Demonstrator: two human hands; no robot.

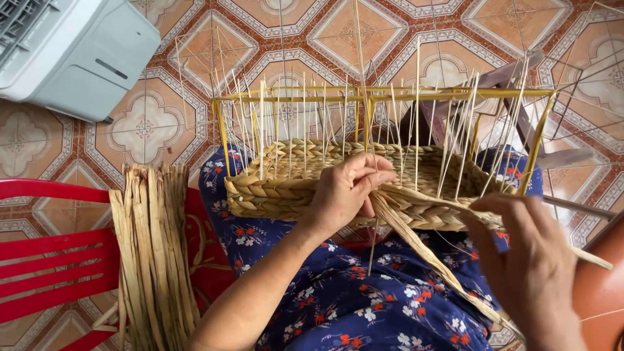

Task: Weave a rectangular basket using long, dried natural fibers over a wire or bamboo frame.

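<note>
Right hand on woven basket

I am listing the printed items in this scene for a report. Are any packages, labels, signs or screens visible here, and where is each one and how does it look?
None: no package, label, sign or screen is in view.
Nearest candidate: the grey-white plastic appliance, top left on the tiled floor; boxy, with a vent grille and a dark slot, no visible label.
</note>
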